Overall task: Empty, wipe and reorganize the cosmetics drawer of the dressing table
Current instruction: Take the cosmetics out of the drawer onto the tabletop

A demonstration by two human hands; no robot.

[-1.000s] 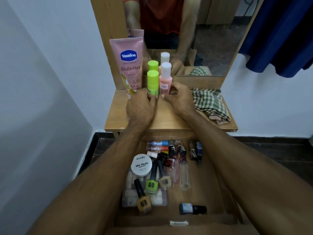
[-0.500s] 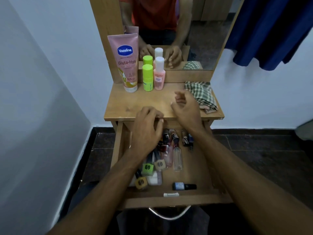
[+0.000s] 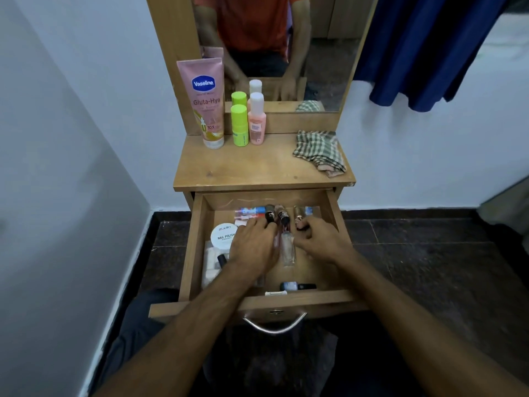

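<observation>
Below, the left hand (image 3: pixel 253 247) spreads over hidden bottles; the right hand's (image 3: pixel 320 242) grip unclear.

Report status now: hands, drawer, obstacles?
Both hands, left hand and right hand, reaching among small bottles in open wooden drawer. Grip unclear. Nothing blocking.

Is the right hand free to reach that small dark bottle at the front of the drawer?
Probably yes: the dark bottle lies uncovered near the right hand, in the open drawer.
</observation>
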